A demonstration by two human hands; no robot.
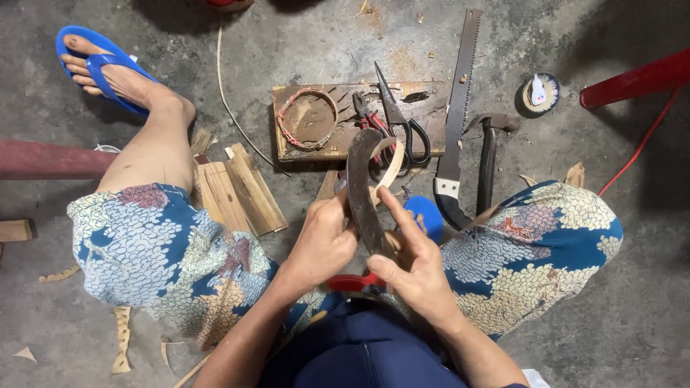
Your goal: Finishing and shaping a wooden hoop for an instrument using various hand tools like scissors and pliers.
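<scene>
A small round tin (539,93) sits on the concrete floor (302,43) at two o'clock, with a white, pointed thing inside it that is too small to make out. On the wooden board (424,104) at twelve o'clock lie a woven ring (307,118), red-handled pliers (370,115) and black-handled scissors (402,122).

The curved dark blade (361,187) is at the centre of the view, between the knees. Its long axis runs from six o'clock up to twelve, and the hooked tip bends over toward one o'clock, ending over the board's near edge. A thin bamboo strip (392,165) loops just beside the blade, at its one o'clock side.

The left hand (323,241) is closed around the blade's left edge. The right hand (413,262) grips the lower blade, forefinger stretched toward eleven o'clock along it.

A saw (456,115) and a hammer (490,154) lie at one o'clock, both running twelve to six.
</scene>
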